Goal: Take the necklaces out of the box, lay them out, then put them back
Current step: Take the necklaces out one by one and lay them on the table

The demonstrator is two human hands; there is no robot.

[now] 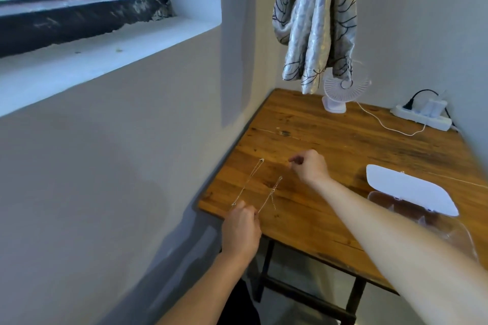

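thin chains laid out, box half hidden

two necklaces lie near the wall-side edge of the desk (343, 140). the left necklace (247, 182) is stretched out. just beside it is the right necklace (269, 195), its near end pinched in the left hand (241, 227). the right hand (311, 166) is curled, fingertips together; any chain there is too fine to tell. the right forearm covers part of the clear box (433, 221); its white lid (409, 190) is open.

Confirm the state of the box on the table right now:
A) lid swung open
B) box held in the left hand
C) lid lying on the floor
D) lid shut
A: the white lid is tipped back off the clear box, which sits on the table, while the left hand is over at the necklaces near the table's other edge.
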